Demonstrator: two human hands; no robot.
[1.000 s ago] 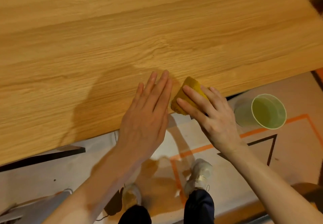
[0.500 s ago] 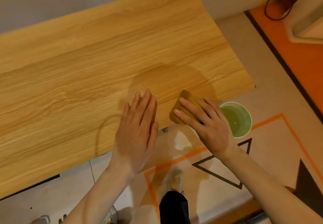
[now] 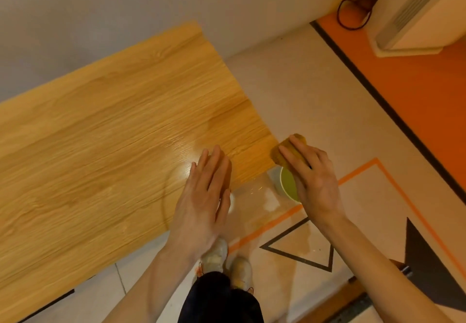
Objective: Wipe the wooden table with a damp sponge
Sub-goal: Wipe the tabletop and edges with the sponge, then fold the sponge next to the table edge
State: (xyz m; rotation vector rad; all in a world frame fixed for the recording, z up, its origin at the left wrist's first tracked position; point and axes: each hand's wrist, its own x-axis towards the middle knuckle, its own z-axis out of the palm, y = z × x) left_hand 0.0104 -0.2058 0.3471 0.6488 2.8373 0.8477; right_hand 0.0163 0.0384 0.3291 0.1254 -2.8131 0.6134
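At the table's right corner we hold the sponge under our right hand — fingers bent over it, half past the edge. Our left hand lies flat and relaxed on the wood just beside. Below the right hand stands a green cup on the floor.

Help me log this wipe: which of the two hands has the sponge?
The right hand, at the table's right corner, fingers curled over the yellow sponge. The left hand lies flat on the wood, holding nothing.
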